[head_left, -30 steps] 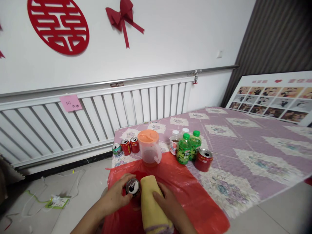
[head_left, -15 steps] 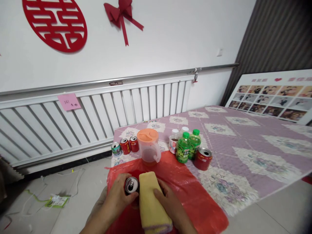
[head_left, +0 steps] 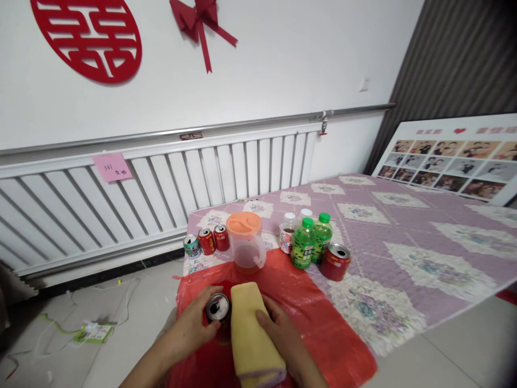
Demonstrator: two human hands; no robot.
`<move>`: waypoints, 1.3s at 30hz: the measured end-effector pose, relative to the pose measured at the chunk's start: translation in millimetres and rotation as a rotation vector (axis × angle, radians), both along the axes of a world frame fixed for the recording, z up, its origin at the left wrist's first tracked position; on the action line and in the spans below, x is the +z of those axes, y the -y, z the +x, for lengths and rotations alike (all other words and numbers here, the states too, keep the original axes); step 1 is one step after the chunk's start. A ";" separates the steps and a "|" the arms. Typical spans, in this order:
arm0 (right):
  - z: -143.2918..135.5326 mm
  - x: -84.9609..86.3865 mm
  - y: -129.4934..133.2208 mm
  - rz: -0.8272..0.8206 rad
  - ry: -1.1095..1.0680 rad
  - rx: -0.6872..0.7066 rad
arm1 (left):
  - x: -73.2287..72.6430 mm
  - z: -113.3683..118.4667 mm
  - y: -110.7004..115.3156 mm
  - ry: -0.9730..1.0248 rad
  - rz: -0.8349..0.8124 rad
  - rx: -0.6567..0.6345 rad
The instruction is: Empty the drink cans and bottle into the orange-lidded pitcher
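left thumb [head_left: 211, 329] slid back, hands [head_left: 189, 328] [head_left: 281, 335] curled around can [head_left: 218, 308] and cloth [head_left: 248, 328], pink note [head_left: 111, 167] reading "361".

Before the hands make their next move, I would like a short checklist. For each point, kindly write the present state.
1. Left hand around the can: ok, thumb and fingers at its sides.
2. Right hand on the yellow cloth: ok.
3. Can sealed: not ok, its top is open.
4. Can emptied: cannot tell, the inside is dark.
5. Orange lid on the pitcher: ok.
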State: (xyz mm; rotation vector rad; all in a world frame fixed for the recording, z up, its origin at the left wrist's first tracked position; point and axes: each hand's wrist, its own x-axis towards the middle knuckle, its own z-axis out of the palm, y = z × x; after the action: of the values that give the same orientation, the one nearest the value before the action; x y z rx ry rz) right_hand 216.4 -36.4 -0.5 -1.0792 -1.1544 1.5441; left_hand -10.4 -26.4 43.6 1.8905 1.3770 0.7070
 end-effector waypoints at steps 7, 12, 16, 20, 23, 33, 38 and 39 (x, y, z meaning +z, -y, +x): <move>1.6 -4.4 -1.9 0.007 0.157 -0.007 | -7.7 -2.9 -1.2 0.058 -0.056 -0.008; 4.3 -9.2 -4.1 0.047 0.284 -0.033 | -14.7 -0.3 0.9 0.090 -0.019 0.069; 3.3 -8.4 -2.7 0.008 0.085 0.004 | -23.0 5.4 1.2 0.045 0.193 0.207; 1.8 -6.9 -0.4 -0.016 -0.106 0.033 | -25.7 9.0 0.0 -0.006 0.248 0.286; 1.4 -4.9 0.3 -0.006 -0.099 0.062 | -23.2 9.5 0.2 -0.009 0.235 0.253; 4.1 -3.5 -0.8 0.017 0.270 0.025 | -13.3 -1.2 0.9 0.033 0.099 0.086; 2.7 -4.6 -2.2 0.009 0.046 0.013 | -12.4 0.2 0.7 0.021 0.143 0.117; 2.5 -4.4 -2.0 0.003 0.004 0.013 | -13.0 1.3 0.4 0.006 0.173 0.143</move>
State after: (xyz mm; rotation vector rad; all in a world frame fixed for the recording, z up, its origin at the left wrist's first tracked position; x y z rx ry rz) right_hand 218.8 -34.3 -4.9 -1.0755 -1.1688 1.5503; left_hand -9.1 -26.8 30.5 1.9333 1.5005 0.9283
